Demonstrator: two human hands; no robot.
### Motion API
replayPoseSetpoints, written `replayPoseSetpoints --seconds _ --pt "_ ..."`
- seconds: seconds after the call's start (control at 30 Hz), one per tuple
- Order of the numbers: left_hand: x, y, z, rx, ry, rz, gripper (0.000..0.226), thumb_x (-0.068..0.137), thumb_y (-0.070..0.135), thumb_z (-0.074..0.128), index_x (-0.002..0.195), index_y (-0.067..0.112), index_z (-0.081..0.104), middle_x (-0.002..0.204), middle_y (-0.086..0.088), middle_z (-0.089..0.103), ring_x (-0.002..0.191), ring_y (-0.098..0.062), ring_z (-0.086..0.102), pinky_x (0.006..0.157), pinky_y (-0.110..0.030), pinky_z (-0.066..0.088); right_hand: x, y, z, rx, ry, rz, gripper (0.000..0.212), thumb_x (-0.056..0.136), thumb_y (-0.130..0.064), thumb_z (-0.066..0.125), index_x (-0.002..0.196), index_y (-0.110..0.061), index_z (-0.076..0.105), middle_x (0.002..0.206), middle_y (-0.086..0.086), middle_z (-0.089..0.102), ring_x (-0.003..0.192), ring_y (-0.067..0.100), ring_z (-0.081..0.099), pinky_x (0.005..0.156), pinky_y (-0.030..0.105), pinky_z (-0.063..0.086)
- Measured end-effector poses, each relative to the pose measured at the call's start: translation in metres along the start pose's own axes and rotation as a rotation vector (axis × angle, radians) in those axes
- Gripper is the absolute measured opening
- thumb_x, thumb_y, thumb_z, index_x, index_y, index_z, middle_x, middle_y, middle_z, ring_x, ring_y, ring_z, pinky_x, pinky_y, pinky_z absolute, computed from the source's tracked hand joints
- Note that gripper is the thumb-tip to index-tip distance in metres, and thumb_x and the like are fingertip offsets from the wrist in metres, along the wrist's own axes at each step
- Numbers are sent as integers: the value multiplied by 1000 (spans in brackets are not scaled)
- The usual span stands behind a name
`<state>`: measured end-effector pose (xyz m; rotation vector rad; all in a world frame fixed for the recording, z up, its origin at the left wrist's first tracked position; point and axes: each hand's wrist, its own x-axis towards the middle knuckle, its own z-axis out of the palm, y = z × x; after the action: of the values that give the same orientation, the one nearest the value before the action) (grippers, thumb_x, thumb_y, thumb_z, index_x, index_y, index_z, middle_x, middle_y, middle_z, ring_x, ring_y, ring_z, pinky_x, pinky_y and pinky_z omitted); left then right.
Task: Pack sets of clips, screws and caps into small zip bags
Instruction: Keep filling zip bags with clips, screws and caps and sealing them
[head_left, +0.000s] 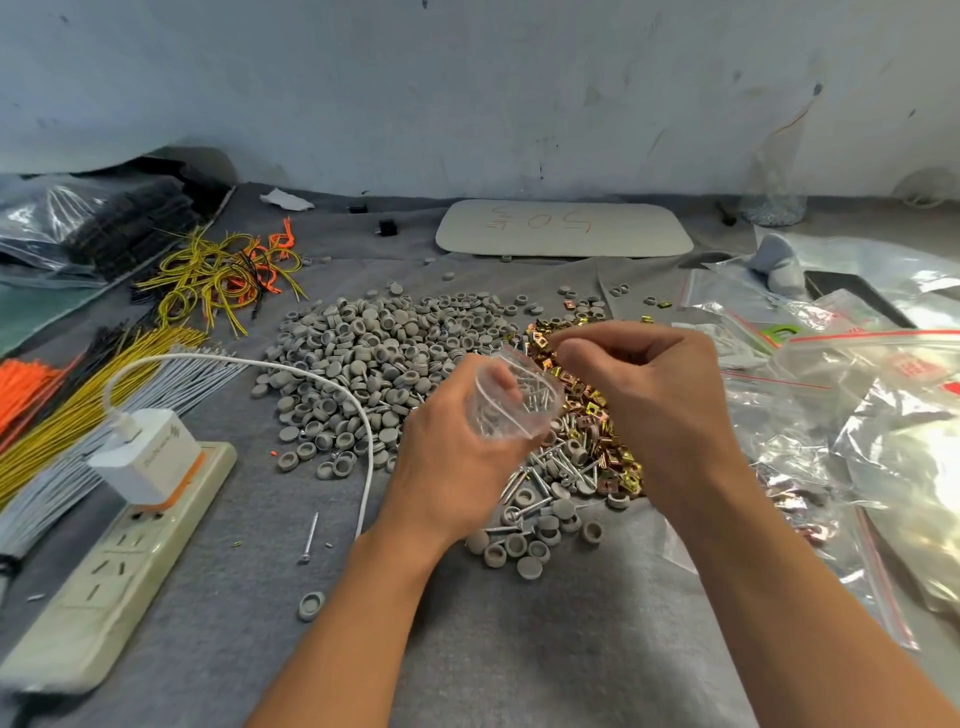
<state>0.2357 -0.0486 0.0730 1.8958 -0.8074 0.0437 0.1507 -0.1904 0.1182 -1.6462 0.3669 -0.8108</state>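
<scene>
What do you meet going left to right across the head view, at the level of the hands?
Left to right: wire bundles → white charger → grey caps pile → left hand → small zip bag → right hand → large zip bags.

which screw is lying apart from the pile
The single screw on bare grey cloth left of the white cable, near the power strip; the rest are heaped with caps and clips or in the zip bag.

You are working at a packing workbench: heaps of grey caps (374, 353), gold clips (615, 460) and screws (540, 475) are lying on grey felt (519, 649), with wire bundles (78, 374) and a power strip (104, 597) at your left.
</scene>
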Motion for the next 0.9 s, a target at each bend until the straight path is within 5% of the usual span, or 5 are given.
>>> replayPoseSetpoints --seconds 0.1,0.23,0.43,0.73,0.9 --pt "5 -4 -1 -219 16 -59 25 82 47 80 95 38 61 98 23 70 79 7 68 61 -15 55 8 12 -18 -265 108 52 13 86 -15 81 85 -28 82 80 -9 79 79 9 74 73 28 60" --pt "9 -6 -4 -568 84 -144 38 73 55 80 101 32 65 98 15 76 88 0 71 72 -13 53 13 36 -36 -1030 -293 251 39 96 -9 62 128 -28 71 121 1 73 99 20 67 80 27 56" --pt "6 -6 -4 -300 175 -17 26 86 32 83 102 37 63 99 24 71 82 6 70 62 -6 49 20 41 -45 -1093 -422 205 25 100 -25 64 124 -27 71 124 4 70 88 17 57 73 25 42" --pt "3 -2 -2 20 182 48 32 80 44 80 105 41 61 97 22 69 90 6 65 72 -15 51 15 47 -49 -697 7 138 3 93 -17 76 92 -19 78 88 -2 74 85 18 69 80 35 56" --pt "4 -4 1 -1 182 20 29 82 34 81 101 43 61 103 30 66 84 4 68 59 -11 51 7 32 -42 286 -82 418 10 90 -1 71 97 -8 75 88 12 75 72 19 71 65 27 57"
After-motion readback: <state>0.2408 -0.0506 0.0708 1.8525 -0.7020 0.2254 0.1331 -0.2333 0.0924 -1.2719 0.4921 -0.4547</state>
